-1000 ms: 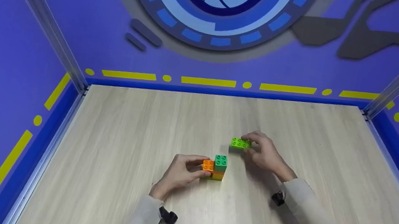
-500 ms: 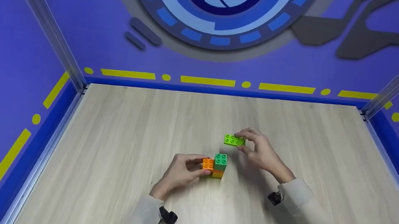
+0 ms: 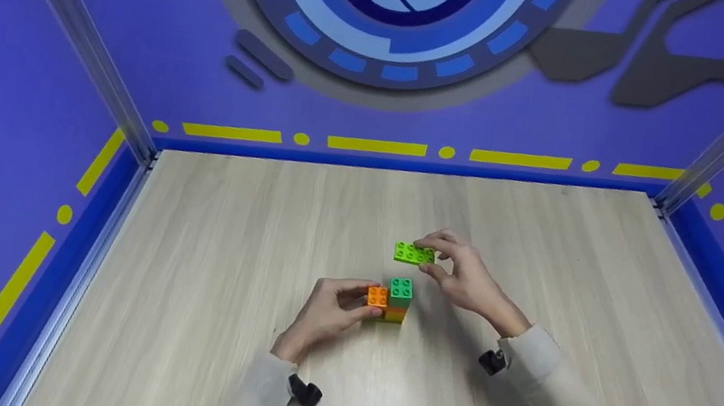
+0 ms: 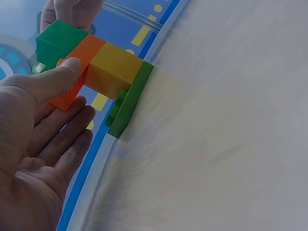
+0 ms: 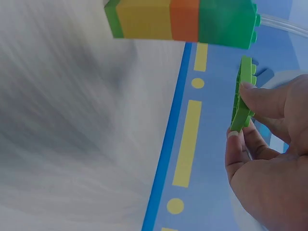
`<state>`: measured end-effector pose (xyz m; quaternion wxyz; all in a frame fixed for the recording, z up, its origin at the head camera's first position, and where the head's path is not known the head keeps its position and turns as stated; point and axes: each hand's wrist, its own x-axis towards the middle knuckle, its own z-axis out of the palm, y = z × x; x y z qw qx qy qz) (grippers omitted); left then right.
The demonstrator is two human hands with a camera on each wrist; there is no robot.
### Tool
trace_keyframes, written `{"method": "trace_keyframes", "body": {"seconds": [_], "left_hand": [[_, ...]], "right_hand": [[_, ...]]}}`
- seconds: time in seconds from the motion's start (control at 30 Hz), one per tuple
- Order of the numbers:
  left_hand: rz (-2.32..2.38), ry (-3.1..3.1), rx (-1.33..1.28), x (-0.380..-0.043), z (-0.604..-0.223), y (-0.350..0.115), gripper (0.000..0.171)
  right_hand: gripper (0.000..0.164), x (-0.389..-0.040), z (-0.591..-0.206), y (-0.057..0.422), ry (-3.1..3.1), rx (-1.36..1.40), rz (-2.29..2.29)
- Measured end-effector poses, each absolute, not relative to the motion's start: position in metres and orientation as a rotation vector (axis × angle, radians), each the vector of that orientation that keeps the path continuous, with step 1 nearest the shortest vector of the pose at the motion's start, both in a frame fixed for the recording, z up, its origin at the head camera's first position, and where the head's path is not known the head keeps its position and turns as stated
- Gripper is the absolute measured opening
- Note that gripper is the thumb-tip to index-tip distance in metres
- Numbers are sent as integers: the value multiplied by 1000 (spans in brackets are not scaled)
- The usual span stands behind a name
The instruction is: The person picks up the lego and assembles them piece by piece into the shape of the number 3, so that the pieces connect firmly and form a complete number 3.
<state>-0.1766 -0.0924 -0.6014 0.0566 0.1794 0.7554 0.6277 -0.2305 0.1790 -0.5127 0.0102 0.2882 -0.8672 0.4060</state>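
A small stack of building bricks stands on the wooden table. A green base plate brick point(image 4: 130, 103) lies at its bottom, then a yellow brick point(image 4: 115, 67), an orange brick point(image 3: 377, 297) and a darker green brick point(image 3: 401, 290) on top. My left hand point(image 3: 327, 311) pinches the orange brick, which juts out to the left, between thumb and fingers. Behind the stack, my right hand point(image 3: 464, 275) pinches a flat lime-green brick point(image 3: 412, 253) by its right end. In the right wrist view this flat brick is held in the air at about the height of the stack's top, studs facing away from the table.
The table point(image 3: 215, 245) has pale wood grain. Blue-purple panels point(image 3: 377, 110) with yellow dashes rise behind it and at both sides, joined by metal corner posts point(image 3: 98, 63). Black camera mounts point(image 3: 304, 392) sit on both wrists.
My right hand has lifted the flat lime-green brick and carried it leftward, to behind the top of the stack. My left hand keeps its grip on the orange brick in the same place.
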Motion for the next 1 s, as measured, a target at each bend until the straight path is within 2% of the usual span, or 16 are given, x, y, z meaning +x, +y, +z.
{"method": "trace_keyframes", "body": {"seconds": [0.57,1.0], "left_hand": [[1871,2311,508,-177,-602,-93,44],[1853,2357,550,-177,-602,-94,43]], "right_hand": [[35,-216,-504,169,-2686,1015,1300],[30,-204,-501,160,-2666,1114,1359]]}}
